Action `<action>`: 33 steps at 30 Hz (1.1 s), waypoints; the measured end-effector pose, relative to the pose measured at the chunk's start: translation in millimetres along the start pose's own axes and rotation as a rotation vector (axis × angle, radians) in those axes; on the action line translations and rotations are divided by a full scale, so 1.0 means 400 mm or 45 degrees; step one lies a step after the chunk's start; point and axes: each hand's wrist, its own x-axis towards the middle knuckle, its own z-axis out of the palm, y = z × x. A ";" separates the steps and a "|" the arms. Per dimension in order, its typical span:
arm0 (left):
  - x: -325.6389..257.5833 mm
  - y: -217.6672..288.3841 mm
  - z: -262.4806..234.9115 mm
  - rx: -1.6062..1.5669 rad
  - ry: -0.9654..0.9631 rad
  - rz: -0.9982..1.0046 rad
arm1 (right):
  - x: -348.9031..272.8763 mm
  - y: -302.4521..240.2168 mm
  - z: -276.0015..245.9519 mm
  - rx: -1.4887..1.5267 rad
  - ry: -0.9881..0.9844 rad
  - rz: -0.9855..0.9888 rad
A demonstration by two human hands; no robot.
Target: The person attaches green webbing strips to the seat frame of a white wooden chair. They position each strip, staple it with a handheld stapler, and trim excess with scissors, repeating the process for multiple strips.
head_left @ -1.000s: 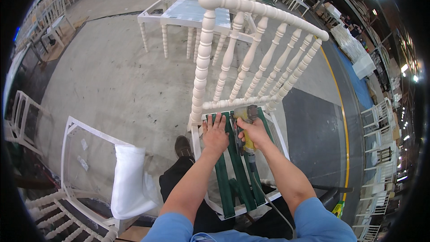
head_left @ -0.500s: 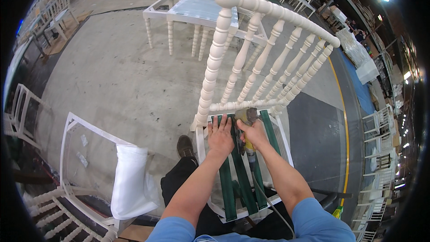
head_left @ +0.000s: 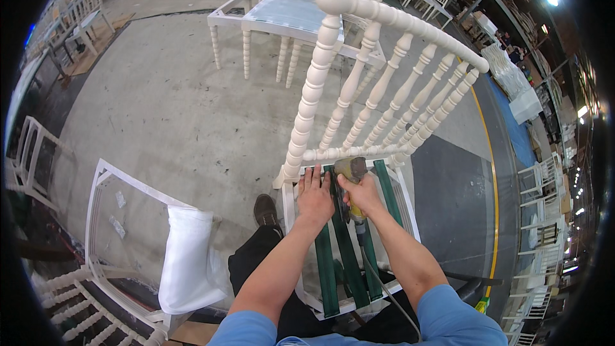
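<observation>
A cream chair (head_left: 298,93) with a turned spindle back stands in front of me, its seat frame strung with dark green webbing straps (head_left: 344,243). Flat on a strap near the back rail lies my left hand (head_left: 315,202), fingers stretched out. Just right of it, my right hand (head_left: 364,193) is wrapped round the yellow-and-grey air staple gun (head_left: 350,168). The gun's head is over the webbing by the back rail; its nose is hidden, so contact cannot be told. From its handle a hose (head_left: 384,287) runs down toward me.
At left stands a white seat frame (head_left: 91,211) with folded white cloth (head_left: 186,259) over it. Another cream chair with a pale seat panel (head_left: 288,11) stands ahead. A yellow floor line (head_left: 494,218) and several white chairs (head_left: 544,198) are at right. My shoe (head_left: 265,210) is beside the chair.
The chair back has shifted slightly right and down in view. Both hands and the staple gun keep nearly the same places at the back of the seat.
</observation>
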 end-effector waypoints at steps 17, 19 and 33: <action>0.004 -0.009 0.002 0.080 -0.062 -0.002 | 0.002 -0.007 0.016 -0.010 -0.098 -0.084; 0.003 -0.009 -0.003 0.075 -0.146 -0.012 | 0.000 -0.008 0.017 0.009 -0.096 -0.096; -0.001 -0.006 -0.012 0.029 -0.097 -0.013 | -0.013 -0.017 0.001 -0.080 -0.007 -0.005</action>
